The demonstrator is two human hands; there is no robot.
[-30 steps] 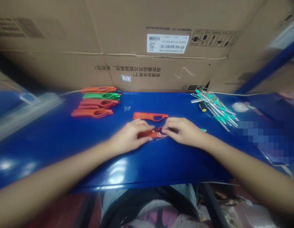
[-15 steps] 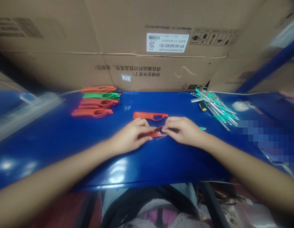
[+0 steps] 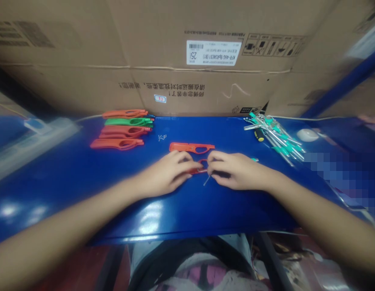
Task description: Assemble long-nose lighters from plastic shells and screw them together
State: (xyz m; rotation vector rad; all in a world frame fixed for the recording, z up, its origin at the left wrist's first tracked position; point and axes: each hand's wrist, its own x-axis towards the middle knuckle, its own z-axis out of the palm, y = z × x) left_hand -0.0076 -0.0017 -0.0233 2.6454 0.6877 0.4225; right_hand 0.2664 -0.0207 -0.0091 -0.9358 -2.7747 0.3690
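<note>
My left hand (image 3: pixel 177 171) is closed on a red plastic lighter handle half (image 3: pixel 200 170) held against the blue table. Most of that half is hidden under my fingers; its finger-loop end shows on the right. At this end my right hand (image 3: pixel 231 169) is closed in a pinch, and a thin clear tube (image 3: pixel 206 181) sticks out below its fingertips. A matching orange lighter handle half (image 3: pixel 189 147), with a loop opening, lies flat just beyond both hands. Past my right hand a small green-tipped piece (image 3: pixel 254 160) shows in part.
Several orange, red and green lighter handles (image 3: pixel 120 131) lie stacked back left, near small white pins (image 3: pixel 162 138). Back right are a pile of metal rods with green parts (image 3: pixel 276 137), a black-and-yellow screwdriver handle (image 3: pixel 259 135) and a white mouse-like object (image 3: pixel 307 135). Cardboard (image 3: pixel 99 48) walls the back.
My right hand has turned and shifted slightly at the loop end. The thin tube now points down from its fingers, where before it lay along the handle half. My left hand stays nearly in place.
</note>
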